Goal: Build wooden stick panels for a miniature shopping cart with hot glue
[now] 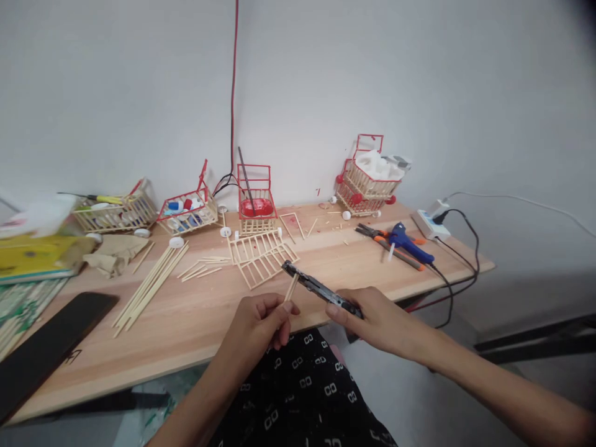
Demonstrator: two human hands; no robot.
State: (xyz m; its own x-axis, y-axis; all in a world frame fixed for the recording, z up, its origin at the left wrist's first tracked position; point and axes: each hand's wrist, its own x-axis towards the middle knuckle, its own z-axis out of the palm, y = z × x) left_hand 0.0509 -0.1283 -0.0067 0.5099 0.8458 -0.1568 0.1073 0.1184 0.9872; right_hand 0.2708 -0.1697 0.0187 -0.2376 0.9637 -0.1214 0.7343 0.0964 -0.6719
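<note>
My left hand [265, 316] is closed, pinching a thin wooden stick [292, 287] between thumb and fingers near the table's front edge. My right hand [372, 316] is wrapped round a long, dark metal plier-like tool [321, 290], whose tip meets the upper end of the stick. Just beyond the hands, slatted stick panels [261, 254] lie on the wooden table [195, 323]. Left of them are several short cut sticks [202, 269] and a bundle of longer sticks [151, 285]. Part of the tool's handle is hidden in my right hand.
Small stick-built carts [186, 211] stand along the wall, one holding a red container [257, 207]. A blue glue gun [410, 243] and orange-handled pliers [391, 245] lie at right beside a white power strip [431, 225]. A black phone [56, 341] lies at left.
</note>
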